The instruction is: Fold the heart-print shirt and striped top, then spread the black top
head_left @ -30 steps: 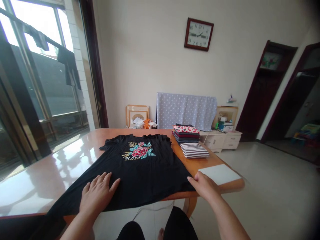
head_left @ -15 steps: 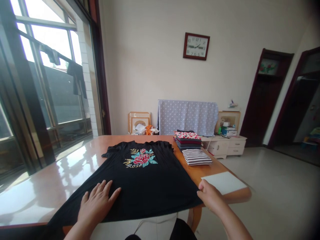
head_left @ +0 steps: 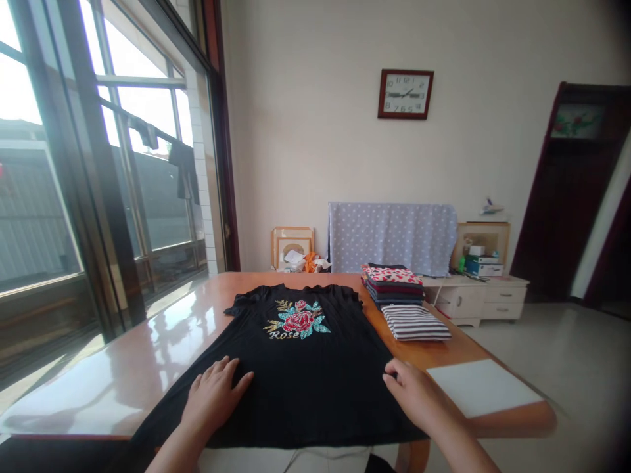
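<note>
A black T-shirt (head_left: 305, 387) lies spread face up on the table, its neck at the far side and its hem hanging at the near edge. A red rose with teal leaves and the word "Rose" decorates its chest. My left hand (head_left: 214, 394) rests flat on the lower left of the cloth, fingers stretched out. At the shirt's right side edge, my right hand (head_left: 411, 391) is closed, thumb and index finger pinching the fabric; its other fingers are curled and partly hidden.
On the wooden table (head_left: 98, 381), a stack of folded clothes (head_left: 394, 286) stands right of the shirt, with a folded striped garment (head_left: 417, 322) before it. A white sheet (head_left: 486, 387) lies near the right corner. Behind are a cloth-draped object (head_left: 392, 236) and a white cabinet (head_left: 503, 302).
The view has turned left, so everything sits farther right. My right hand has moved from near the hem corner up along the shirt's side. My left hand stays on the cloth.
</note>
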The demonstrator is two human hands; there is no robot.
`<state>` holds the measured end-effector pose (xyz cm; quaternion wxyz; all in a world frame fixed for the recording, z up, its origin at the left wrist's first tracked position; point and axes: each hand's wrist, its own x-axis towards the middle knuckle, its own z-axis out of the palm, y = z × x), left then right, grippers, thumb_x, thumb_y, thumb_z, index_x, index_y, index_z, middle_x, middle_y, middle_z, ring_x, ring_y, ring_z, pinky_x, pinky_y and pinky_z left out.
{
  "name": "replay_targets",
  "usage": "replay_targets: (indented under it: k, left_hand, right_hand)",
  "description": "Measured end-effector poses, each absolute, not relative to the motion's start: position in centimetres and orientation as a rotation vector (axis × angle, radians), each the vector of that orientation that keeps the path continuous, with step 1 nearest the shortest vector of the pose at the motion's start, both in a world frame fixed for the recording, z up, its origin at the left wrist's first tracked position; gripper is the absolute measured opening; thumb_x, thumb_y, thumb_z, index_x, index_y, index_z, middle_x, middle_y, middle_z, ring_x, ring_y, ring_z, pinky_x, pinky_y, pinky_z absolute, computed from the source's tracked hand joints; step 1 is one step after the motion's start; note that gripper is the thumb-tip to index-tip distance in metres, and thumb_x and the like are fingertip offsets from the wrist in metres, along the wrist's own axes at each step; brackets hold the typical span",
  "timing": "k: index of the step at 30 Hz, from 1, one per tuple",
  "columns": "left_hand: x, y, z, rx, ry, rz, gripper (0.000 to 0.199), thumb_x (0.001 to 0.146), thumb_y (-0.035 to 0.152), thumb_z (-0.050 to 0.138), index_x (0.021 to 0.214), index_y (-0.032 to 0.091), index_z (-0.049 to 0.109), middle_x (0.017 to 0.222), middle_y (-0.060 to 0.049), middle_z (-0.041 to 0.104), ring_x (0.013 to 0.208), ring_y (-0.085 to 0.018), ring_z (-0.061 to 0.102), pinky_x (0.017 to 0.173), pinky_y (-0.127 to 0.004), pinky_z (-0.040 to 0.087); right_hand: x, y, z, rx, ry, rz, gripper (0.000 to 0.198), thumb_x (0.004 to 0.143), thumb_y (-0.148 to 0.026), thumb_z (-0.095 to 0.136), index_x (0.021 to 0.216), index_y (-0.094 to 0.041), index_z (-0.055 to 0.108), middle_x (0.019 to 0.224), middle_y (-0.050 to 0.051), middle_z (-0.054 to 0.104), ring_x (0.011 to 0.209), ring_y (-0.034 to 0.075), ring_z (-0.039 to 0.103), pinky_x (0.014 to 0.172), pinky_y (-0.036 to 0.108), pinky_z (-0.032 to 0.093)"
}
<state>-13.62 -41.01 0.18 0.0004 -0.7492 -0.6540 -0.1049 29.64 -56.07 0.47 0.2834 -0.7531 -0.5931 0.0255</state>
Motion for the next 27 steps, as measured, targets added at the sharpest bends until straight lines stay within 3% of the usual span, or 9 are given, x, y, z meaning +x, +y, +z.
replay_targets:
  k: [5,9,14,20,27]
  left_hand:
    - [-14.2,-40.7,1.2,-2.396,-2.068,-0.353,0.072,0.089,0.070,0.039,0.140,0.022,0.058,0.152,-0.013,0.050,0.141,-0.036,0.043,0.111,-0.050,0.035]
    - [-14.1,-39.0,2.9,-2.391,-2.125,-0.424,0.069,0.091,0.067,0.037,0.135,0.020,0.059,0.138,-0.015,0.062,0.127,-0.036,0.056,0.098,-0.046,0.046]
    - [-12.7,-34.7,3.9,-2.438,-2.058,-0.463,0.062,0.091,0.064,0.041,0.132,0.022,0.061,0.132,-0.012,0.066,0.122,-0.033,0.060,0.096,-0.041,0.047]
    - [-7.7,-29.1,5.0,-2.520,-1.953,-0.421,0.053,0.090,0.060,0.045,0.122,0.024,0.066,0.125,-0.012,0.069,0.115,-0.032,0.063,0.088,-0.039,0.049]
    - [2.6,-23.5,5.8,-2.699,-1.751,-0.419,0.043,0.092,0.052,0.047,0.119,0.025,0.068,0.123,-0.012,0.068,0.114,-0.030,0.062,0.089,-0.037,0.048]
  right_hand:
    - [30.0,-54.9,0.1,-2.132,-1.649,0.152,0.017,0.091,-0.038,0.054,0.084,-0.025,0.064,0.079,0.002,0.069,0.072,0.019,0.064,0.061,0.027,0.032]
    - [29.6,-53.1,2.1,-2.119,-1.681,0.189,0.021,0.091,-0.043,0.053,0.090,-0.026,0.065,0.079,0.002,0.070,0.073,0.020,0.063,0.060,0.027,0.029]
    - [27.9,-50.0,4.8,-1.997,-1.805,0.264,0.021,0.087,-0.041,0.060,0.098,-0.026,0.068,0.083,0.002,0.071,0.076,0.019,0.063,0.061,0.027,0.030]
    - [27.9,-44.6,5.5,-1.868,-1.871,0.501,0.020,0.083,-0.035,0.063,0.095,-0.022,0.073,0.077,0.001,0.071,0.070,0.016,0.063,0.061,0.025,0.033]
    - [30.6,-36.4,4.4,-1.922,-1.499,0.406,0.022,0.088,-0.031,0.053,0.090,-0.019,0.071,0.076,0.000,0.067,0.072,0.015,0.062,0.060,0.023,0.036]
